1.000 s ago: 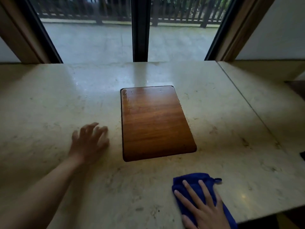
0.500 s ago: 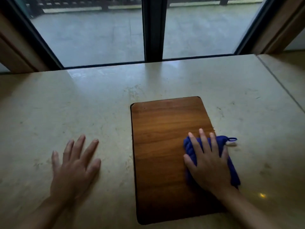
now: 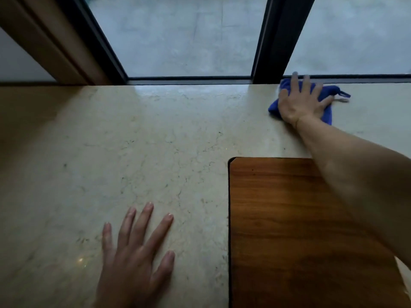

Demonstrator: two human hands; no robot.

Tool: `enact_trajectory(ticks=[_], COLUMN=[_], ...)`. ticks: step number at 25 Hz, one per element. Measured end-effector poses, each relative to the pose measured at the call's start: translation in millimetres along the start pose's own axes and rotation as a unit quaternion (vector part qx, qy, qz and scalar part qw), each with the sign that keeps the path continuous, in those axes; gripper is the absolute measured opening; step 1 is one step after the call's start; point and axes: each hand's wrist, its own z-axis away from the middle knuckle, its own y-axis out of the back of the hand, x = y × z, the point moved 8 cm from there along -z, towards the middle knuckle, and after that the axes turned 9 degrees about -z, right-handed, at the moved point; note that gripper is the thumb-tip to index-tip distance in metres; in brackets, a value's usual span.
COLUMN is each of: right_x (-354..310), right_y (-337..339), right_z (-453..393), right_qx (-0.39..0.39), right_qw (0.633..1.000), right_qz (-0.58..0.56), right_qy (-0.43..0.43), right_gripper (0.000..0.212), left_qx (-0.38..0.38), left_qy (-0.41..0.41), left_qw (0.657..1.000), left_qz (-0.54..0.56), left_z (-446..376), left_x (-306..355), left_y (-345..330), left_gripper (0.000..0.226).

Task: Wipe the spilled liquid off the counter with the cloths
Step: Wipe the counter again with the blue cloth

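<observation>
The right hand (image 3: 302,103) presses spread fingers onto the bunched blue cloth (image 3: 327,112) at the cream marble counter's (image 3: 155,141) far edge, beside the black window frame (image 3: 275,41). The left hand (image 3: 135,256) lies splayed, bracing. Overreaching may leave liquid streaks.

Looks like a home interior. Polished beige marble counter (image 3: 155,141) with inset wooden panel (image 3: 289,230) at 4 o'clock. Dark-framed glass doors (image 3: 280,36) at 12 o'clock, facing a paved terrace (image 3: 178,36).

Right hand (image 3: 300,103) presses blue cloth (image 3: 326,112) on counter (image 3: 155,141); left hand (image 3: 135,252) flat
</observation>
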Motion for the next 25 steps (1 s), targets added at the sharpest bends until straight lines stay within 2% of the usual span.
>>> enact_trajectory(ticks=[3, 6, 9, 13, 15, 18, 21, 23, 25], right_x=[-55, -76, -58, 5, 43, 96, 143, 166, 170], right_y=[-16, -29, -37, -42, -40, -42, -34, -30, -33], right_z=[14, 81, 168, 313, 389, 486, 578, 634, 671], right_qx=[-0.049, -0.112, -0.143, -0.153, -0.143, -0.152, -0.098, -0.066, -0.037], right_qw=[0.989, 0.955, 0.925, 0.897, 0.897, 0.916, 0.94, 0.958, 0.985], right_qz=[-0.005, 0.016, 0.018, 0.05, 0.06, 0.058, 0.065, 0.07, 0.031], right_qy=[0.137, 0.275, 0.351, 0.412, 0.414, 0.367, 0.32, 0.269, 0.167], right_gripper=[0.059, 0.059, 0.055, 0.054, 0.054, 0.054, 0.056, 0.06, 0.067], left_qx=[-0.001, -0.009, -0.019, -0.021, -0.004, -0.005, -0.017, -0.042, -0.062], left_qy=[-0.004, -0.005, 0.006, 0.004, -0.006, -0.006, -0.007, -0.027, -0.035], left_qw=[1.0, 1.0, 1.0, 1.0, 1.0, 0.999, 1.0, 0.999, 0.997], left_qz=[-0.002, -0.003, 0.003, 0.009, 0.011, 0.031, 0.021, 0.003, -0.003], left_z=[2, 3, 2, 2, 5, 10, 50, 88, 113], left_x=[0, -1, -2, -3, -2, 0, -1, -9, -26], left_y=[-4, -5, -4, -4, -4, -5, 7, 6, 5], left_gripper=[0.07, 0.067, 0.066, 0.064, 0.063, 0.063, 0.059, 0.059, 0.06])
